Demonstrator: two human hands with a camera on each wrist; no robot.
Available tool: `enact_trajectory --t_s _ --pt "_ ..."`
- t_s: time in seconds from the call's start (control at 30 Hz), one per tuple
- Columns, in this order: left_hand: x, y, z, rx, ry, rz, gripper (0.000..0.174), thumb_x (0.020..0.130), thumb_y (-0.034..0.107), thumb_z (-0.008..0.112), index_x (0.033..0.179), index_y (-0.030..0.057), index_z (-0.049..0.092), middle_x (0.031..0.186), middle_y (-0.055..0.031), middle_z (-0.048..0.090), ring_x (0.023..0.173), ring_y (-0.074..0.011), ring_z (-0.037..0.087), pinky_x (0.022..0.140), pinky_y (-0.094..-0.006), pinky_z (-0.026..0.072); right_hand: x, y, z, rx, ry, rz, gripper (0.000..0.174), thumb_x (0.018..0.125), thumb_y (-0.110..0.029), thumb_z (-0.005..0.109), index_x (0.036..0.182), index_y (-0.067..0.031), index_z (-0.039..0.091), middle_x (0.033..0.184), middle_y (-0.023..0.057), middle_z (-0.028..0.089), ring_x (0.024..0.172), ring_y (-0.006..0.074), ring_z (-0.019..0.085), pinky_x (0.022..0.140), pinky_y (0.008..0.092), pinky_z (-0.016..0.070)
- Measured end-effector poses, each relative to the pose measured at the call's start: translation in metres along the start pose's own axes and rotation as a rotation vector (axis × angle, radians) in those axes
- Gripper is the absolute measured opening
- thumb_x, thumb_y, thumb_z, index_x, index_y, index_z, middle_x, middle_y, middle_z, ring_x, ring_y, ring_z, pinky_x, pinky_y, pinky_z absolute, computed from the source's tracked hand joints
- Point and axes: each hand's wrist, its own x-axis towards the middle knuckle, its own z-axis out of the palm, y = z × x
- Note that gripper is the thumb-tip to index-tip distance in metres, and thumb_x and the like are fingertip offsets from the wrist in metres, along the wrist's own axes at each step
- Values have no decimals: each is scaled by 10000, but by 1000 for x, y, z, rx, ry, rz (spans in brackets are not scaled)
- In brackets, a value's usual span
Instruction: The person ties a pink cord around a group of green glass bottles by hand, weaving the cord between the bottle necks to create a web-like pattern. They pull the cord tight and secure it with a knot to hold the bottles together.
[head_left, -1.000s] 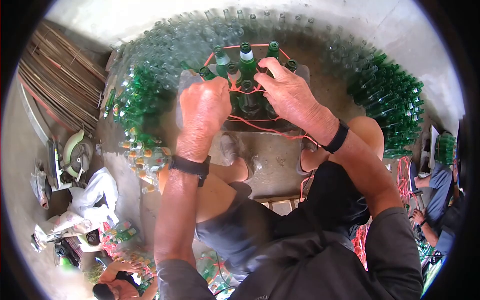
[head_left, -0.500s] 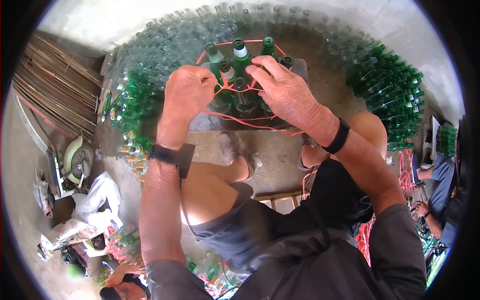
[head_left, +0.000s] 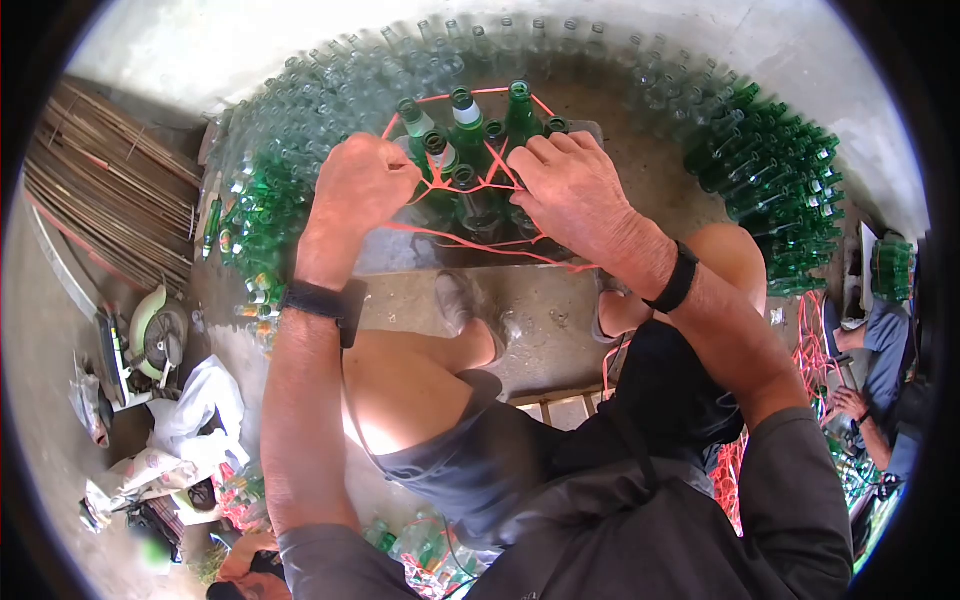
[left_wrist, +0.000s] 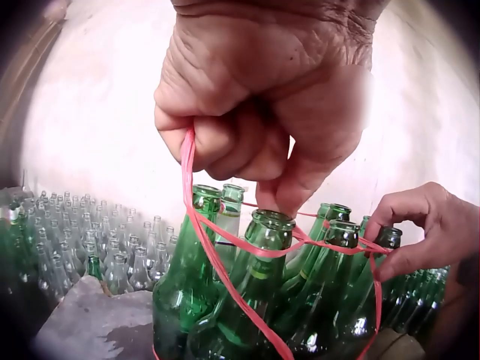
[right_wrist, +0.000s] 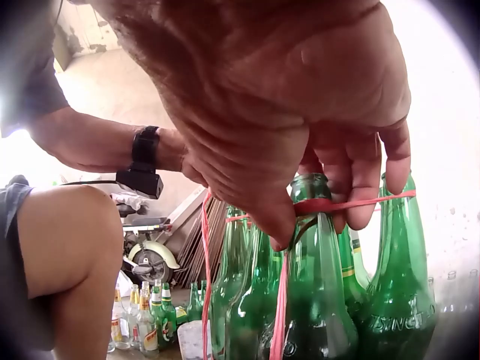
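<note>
While pink cord rings bottles, hands have drawn apart

The left grip hides the stretch of red cord inside it. The left wrist view's lower edge cuts off the green bottles. In the right wrist view, the right grip hides some of those bottles' tops. In the head view, the clear bottles look blurred and another person is cut off at lower left.
</note>
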Motion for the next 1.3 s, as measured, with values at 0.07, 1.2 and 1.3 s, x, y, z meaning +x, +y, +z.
enact_trajectory --t_s 0.07,1.2,1.3 --pt "1 0 -1 18 -17 6 225 783 174 729 900 -9 789 718 -194 698 642 -261 685 651 -382 541 0 0 0 -8 -23 8 378 708 -149 863 965 -88 592 909 69 602 890 276 637 822 409 508" --pt "-42 58 71 -132 277 15 176 911 144 629 868 34 760 799 -236 696 768 -441 697 698 -492 554 35 85 9 86 -80 -109 264 720 128 677 933 -27 666 979 118 642 1023 346 650 856 430 579" --pt "-44 59 72 -93 286 -5 168 947 201 688 973 77 797 871 -213 731 837 -440 709 714 -477 558 34 86 8 95 -75 -105 267 727 125 676 949 -24 673 993 118 647 1034 346 651 859 429 582"
